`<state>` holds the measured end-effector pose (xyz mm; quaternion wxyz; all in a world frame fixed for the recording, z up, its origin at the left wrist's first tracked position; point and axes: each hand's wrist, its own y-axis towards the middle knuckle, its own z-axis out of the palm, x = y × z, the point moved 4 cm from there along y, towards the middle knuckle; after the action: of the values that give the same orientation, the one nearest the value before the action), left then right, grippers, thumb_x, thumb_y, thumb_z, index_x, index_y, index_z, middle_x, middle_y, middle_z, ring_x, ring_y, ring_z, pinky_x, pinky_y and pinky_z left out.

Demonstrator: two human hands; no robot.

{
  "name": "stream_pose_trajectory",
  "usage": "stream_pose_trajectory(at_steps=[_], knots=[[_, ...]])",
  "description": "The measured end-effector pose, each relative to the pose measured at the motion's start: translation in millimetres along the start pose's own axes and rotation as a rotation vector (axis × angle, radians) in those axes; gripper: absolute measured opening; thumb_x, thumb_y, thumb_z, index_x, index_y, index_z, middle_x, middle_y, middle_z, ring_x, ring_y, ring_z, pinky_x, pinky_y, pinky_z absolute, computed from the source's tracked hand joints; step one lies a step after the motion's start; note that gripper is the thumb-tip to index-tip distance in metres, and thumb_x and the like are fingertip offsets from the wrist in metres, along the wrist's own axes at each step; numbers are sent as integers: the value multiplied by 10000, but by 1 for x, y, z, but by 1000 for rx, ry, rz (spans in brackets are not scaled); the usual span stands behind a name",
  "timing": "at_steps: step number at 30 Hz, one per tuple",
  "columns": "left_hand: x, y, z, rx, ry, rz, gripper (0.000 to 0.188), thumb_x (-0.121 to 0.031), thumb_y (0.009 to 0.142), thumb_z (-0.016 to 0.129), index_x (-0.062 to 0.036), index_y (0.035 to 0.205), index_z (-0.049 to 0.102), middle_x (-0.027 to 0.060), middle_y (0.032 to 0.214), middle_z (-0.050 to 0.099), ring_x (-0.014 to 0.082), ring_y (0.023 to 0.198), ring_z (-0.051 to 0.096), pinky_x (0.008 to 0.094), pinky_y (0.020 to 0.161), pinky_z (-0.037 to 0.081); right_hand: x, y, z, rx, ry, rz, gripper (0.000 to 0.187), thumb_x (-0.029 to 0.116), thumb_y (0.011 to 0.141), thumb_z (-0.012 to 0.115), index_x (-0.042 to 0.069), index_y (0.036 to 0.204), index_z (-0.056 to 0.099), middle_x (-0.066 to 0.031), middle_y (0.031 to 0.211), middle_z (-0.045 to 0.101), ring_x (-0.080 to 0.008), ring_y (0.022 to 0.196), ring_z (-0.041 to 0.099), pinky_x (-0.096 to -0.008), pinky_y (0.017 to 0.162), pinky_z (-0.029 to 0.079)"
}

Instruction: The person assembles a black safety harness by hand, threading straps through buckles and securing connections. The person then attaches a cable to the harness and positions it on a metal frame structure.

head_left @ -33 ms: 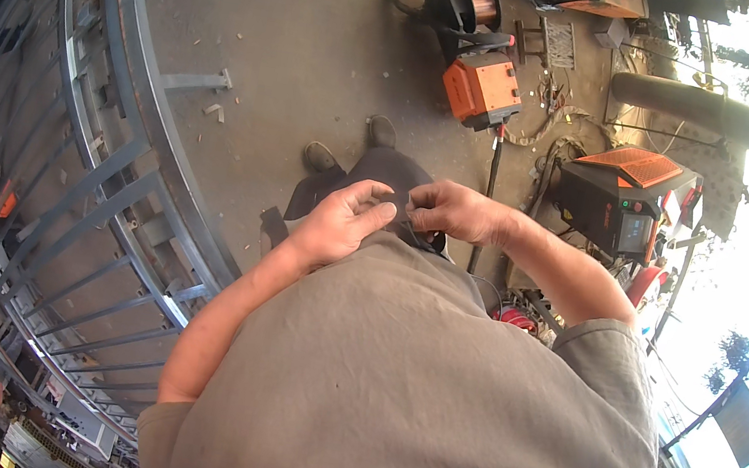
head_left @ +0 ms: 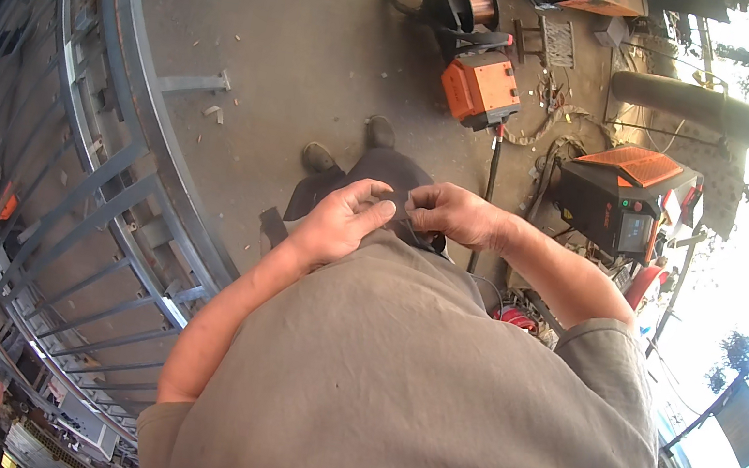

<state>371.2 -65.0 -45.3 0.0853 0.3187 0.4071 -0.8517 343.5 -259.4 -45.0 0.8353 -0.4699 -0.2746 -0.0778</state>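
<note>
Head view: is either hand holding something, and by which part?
The left hand is loosely open with nothing visible in it. The right hand is curled inward; whether it grips anything small cannot be told.

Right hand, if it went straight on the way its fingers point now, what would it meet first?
Most likely the left hand, facing the right hand across a narrow gap, though depth is unclear.

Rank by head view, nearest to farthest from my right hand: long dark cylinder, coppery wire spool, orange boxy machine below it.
1. Orange boxy machine: above your right hand.
2. Coppery wire spool: beyond it.
3. Long dark cylinder: upper right.
</note>
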Motion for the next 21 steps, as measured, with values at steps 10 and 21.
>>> stream_pose_trajectory(at_steps=[10,21], knots=[[-20,50,47,-16,120,-46,269,-250,1084,594,-2,1187,582,0,932,631,60,826,582,241,762,488,-30,-32,-29,-185,522,-20,159,149,1007,657,33,1110,692,12,967,690,-72,846,613,-252,786,519],[-8,76,64,-11,82,-205,296,-268,1001,724,-8,1126,660,7,948,705,63,870,617,234,778,491,-17,-64,-61,-468,310,-40,173,160,976,651,44,1091,706,46,836,623,-41,705,531,-230,618,437]])
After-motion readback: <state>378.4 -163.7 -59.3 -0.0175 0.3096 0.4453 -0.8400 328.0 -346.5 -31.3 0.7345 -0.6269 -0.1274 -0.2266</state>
